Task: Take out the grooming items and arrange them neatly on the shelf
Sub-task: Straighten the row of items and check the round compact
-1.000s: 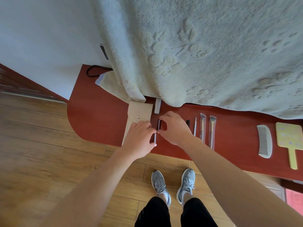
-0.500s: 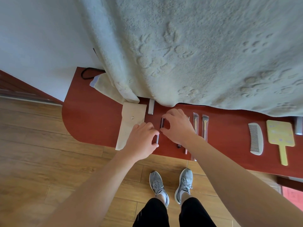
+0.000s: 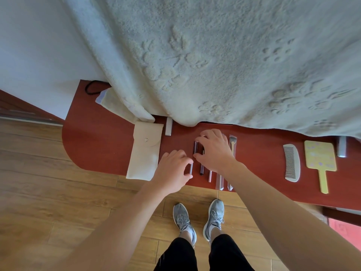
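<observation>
A slim pen-like grooming stick (image 3: 195, 148), dark on top and silver below, lies on the red-brown shelf (image 3: 101, 145). My left hand (image 3: 172, 171) pinches its silver lower end between thumb and forefinger. My right hand (image 3: 214, 151) pinches its dark upper part and covers part of the row beside it. That row holds another dark stick (image 3: 201, 170), a pinkish stick (image 3: 210, 176) and brushes in clear sleeves (image 3: 232, 143). A beige snap pouch (image 3: 144, 153) lies flat to the left of my hands.
A pale comb (image 3: 292, 163) and a yellow hand mirror (image 3: 320, 159) lie further right. A thick pale towel (image 3: 214, 55) hangs over the shelf's back. Metal brackets (image 3: 168, 126) (image 3: 341, 146) stand against the wall, and a folded cloth (image 3: 109, 100) with a black cord (image 3: 93, 88) sits at the far left.
Both hands have kept hold of the slim stick and shifted it slightly right, close beside the row of sticks. My right hand now covers more of that row.
</observation>
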The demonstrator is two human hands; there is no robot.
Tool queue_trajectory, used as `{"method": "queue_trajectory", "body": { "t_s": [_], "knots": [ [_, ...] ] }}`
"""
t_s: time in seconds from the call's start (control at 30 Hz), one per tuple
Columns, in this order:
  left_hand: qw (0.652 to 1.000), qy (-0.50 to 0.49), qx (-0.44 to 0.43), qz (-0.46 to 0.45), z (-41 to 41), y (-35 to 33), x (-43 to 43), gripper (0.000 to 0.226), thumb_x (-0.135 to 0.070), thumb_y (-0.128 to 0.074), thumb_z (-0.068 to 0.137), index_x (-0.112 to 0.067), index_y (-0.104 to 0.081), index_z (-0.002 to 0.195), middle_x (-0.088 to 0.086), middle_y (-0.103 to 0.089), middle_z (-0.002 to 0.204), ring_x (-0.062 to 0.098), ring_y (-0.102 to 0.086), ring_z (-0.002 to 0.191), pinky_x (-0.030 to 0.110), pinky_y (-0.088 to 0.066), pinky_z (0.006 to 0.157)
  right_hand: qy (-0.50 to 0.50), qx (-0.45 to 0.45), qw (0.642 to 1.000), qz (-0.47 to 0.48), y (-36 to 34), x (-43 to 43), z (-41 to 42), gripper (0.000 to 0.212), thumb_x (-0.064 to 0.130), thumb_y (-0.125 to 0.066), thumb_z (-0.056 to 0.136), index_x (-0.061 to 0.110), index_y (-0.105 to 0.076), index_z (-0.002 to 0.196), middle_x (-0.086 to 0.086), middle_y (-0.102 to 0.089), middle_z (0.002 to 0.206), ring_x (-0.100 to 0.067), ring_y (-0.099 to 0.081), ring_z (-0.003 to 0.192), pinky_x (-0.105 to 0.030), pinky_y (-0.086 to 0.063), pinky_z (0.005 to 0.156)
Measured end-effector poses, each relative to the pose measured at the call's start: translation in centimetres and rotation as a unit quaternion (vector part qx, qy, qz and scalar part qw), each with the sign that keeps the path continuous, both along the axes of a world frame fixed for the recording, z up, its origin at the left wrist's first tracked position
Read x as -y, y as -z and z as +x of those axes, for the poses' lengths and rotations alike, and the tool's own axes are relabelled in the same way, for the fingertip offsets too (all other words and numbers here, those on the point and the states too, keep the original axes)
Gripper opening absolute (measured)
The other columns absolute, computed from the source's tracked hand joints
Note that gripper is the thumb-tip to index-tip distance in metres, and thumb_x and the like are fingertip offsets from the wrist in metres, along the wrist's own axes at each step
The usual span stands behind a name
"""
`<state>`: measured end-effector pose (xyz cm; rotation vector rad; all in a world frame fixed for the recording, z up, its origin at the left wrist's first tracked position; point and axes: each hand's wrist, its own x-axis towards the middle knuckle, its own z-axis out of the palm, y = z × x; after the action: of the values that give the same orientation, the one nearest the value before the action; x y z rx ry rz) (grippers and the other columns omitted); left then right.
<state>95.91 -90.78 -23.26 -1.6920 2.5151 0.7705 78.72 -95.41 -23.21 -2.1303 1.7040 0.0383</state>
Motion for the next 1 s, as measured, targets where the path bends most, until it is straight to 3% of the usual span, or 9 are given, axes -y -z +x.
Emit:
{"method": "queue_trajectory", "body": {
  "t_s": [1.0],
  "knots": [
    [1.0,-0.01,-0.014,0.001,-1.2,0.8,-0.4,0.041,-0.043,-0.067,0.09,-0.027,-0.06,0.128,-0.008,-0.057,0.118,0.013,-0.051,0.107,0.03,-0.035,0.096,-0.003,0.009,1.0,0.009,0.4,0.0,-0.8,0.052,0.042,-0.065,0.083,0.025,-0.058,0.131,0.003,-0.043,0.142,-0.021,-0.022,0.138,-0.042,-0.022,0.113]
  ]
}}
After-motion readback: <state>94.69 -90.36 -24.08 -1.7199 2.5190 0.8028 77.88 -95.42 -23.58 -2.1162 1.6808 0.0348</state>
